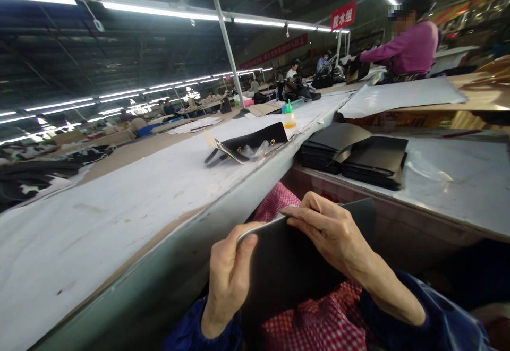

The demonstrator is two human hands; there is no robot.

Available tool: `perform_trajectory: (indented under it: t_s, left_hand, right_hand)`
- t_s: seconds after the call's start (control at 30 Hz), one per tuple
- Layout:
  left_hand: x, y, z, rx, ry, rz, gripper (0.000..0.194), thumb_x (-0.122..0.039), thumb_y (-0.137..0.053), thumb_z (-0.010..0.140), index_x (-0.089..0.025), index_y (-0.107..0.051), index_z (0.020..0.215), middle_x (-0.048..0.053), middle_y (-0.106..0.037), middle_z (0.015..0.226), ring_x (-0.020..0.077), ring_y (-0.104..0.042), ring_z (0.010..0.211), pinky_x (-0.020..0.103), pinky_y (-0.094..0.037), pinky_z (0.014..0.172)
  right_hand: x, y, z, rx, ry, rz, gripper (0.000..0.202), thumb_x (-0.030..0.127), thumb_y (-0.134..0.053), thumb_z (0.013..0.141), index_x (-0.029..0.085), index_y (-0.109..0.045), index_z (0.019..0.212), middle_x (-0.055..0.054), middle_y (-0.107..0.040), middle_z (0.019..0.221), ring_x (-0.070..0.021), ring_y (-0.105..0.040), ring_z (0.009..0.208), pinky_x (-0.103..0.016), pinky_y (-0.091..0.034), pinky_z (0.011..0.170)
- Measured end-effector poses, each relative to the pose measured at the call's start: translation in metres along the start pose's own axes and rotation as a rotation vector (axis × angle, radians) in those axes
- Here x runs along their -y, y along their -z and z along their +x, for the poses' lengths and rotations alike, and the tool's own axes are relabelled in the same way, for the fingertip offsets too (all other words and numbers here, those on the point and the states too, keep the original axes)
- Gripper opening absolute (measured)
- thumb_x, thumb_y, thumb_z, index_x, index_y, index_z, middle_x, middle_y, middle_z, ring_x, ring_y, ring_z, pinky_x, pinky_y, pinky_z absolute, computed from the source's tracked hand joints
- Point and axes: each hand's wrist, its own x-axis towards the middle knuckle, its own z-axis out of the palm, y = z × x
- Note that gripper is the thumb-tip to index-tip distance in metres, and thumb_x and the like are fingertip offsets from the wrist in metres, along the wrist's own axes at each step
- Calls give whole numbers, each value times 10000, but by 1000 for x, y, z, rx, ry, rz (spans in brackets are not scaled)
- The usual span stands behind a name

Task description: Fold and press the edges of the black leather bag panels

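The left hand (229, 271) and right hand (334, 229) pinch the upper edge of the black panel (285, 266) over the apron (319, 322), beside the white surface (119, 218), where uneven finger pressure could crease that edge or a loosened pinch could drop it.

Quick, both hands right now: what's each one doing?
Left hand: closed, pinching the left end of the dark panel's top edge.
Right hand: closed, thumb and fingers pinching the same edge farther right.
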Motion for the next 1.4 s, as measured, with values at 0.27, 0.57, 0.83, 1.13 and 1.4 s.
perform_trajectory:
  t_s: [0.27,0.57,0.83,1.13,1.4]
  left_hand:
    - [7,15,5,89,-55,40,243,-307,-500,978,-200,-710,1034,18,-774,950,145,-714,806,191,-517,731]
    - [-16,23,31,402,-61,590,231,-295,-498,942,-220,-716,957,54,-761,747,241,-720,652,294,-461,599]
    - [-12,26,31,407,-81,328,323,-357,-479,963,-192,-728,838,-24,-561,539,102,-452,447,209,-366,501]
    - [-10,31,26,363,-72,299,287,-327,-510,960,-180,-727,843,-28,-604,577,87,-498,478,185,-388,527]
    - [-13,34,17,360,-136,273,227,-291,-540,956,-178,-726,894,-21,-676,644,87,-573,504,173,-424,538]
  right_hand:
    - [2,-2,4,11,4,31,204,207,-515,985,155,-712,975,-23,-556,737,-119,-531,643,-227,-451,560]
    - [13,-9,11,82,95,-32,206,213,-506,988,161,-704,964,-47,-639,807,-134,-573,662,-254,-473,608]
    - [-1,12,3,36,126,163,228,191,-608,941,198,-642,1166,-28,-754,889,-130,-696,759,-241,-565,718]
    - [-9,35,-4,-5,28,159,163,217,-676,898,213,-692,1060,-21,-654,821,-119,-630,698,-218,-518,591]
    - [-14,28,-4,26,-35,2,118,248,-640,924,203,-745,951,-32,-661,802,-134,-573,669,-263,-480,604]
